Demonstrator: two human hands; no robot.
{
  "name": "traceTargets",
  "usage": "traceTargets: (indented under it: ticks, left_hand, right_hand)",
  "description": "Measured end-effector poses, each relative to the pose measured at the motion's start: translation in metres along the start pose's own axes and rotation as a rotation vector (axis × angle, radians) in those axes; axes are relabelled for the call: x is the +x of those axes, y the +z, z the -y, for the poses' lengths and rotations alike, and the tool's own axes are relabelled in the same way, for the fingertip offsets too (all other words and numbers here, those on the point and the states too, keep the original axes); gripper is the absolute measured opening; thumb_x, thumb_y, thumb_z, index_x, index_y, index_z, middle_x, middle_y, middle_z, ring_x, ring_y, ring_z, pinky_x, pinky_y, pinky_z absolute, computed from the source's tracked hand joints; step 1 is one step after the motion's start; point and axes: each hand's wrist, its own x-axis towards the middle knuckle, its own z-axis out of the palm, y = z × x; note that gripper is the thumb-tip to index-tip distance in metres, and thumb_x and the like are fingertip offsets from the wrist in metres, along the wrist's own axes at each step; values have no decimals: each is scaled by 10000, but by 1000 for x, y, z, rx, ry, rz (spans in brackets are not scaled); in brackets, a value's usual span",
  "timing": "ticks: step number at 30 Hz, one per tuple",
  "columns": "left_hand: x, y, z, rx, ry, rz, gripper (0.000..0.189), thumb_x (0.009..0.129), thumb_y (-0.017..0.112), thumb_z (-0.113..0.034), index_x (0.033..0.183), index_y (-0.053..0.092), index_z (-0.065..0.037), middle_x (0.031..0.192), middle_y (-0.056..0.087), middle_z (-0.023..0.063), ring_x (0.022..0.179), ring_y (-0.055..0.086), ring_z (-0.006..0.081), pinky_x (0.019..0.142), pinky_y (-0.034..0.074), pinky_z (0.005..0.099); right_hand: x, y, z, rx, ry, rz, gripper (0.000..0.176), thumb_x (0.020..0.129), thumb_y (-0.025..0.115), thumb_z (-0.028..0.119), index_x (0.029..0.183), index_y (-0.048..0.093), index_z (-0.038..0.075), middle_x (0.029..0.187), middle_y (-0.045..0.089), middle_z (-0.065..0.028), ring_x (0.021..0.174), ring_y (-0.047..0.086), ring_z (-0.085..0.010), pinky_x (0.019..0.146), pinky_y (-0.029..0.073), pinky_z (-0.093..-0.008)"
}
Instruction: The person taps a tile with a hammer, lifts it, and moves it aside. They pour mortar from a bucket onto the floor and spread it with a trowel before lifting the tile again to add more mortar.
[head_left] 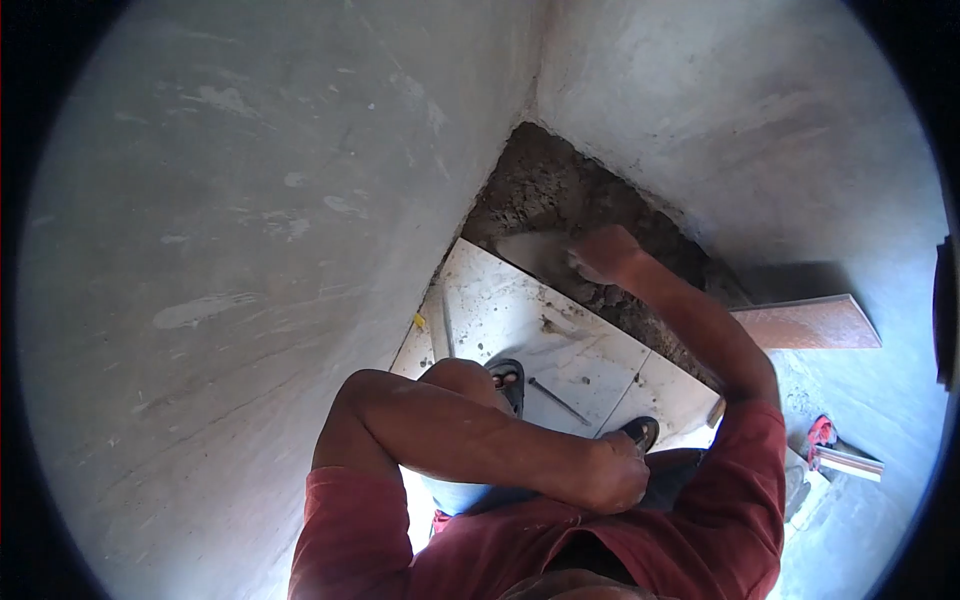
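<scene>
"Red shirt (620,540) up close. And the trowel (535,252)?"
"Looks grey, flat, blurred; lies over dark earth (540,180), beside white tiles (485,295)."
"Right hand (606,256)?"
"Closed on its near end."
"Left hand (615,476)?"
"Curled into a fist above the lap (675,480)."

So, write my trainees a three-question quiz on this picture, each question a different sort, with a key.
1. Which hand holds the trowel?
2. True or false: the slim dark rod lies on the white tiles.
3. What covers the floor where the two walls meet? A) blue carpet B) dark, rough material C) clear water

Key:
1. The right hand
2. True
3. B
</scene>
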Motion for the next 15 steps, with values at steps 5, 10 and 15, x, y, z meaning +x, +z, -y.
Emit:
traceTargets:
  ticks: [5, 10, 15]
  left_hand:
    - [4, 7, 1, 35, -1, 6, 156, 733, 549, -172, 672, 629, -54, 649, 603, 113, 650, 627, 262, 563, 464, 399]
    - [4, -6, -10, 53, -106, 110, 159, 737, 548, -180, 660, 634, -71, 684, 626, 110, 701, 629, 247, 610, 461, 383]
    - [1, -11, -10, 62, -108, 183, 155, 734, 550, -174, 677, 653, -74, 721, 648, 114, 719, 634, 240, 613, 466, 370]
  right_hand:
    - [57, 14, 20, 130, 36, -132, 322, 795, 527, 227, 1097, 568, 123, 873, 651, -141, 822, 645, -323, 688, 526, -445]
    - [2, 64, -1, 226, 10, -108, 244, 812, 512, 169, 1039, 595, 131, 906, 647, -149, 823, 644, -325, 693, 529, -441]
    - [-97, 101, -22, 237, 120, -16, 211, 795, 533, 157, 982, 623, 116, 910, 652, -157, 822, 648, -325, 695, 533, -441]
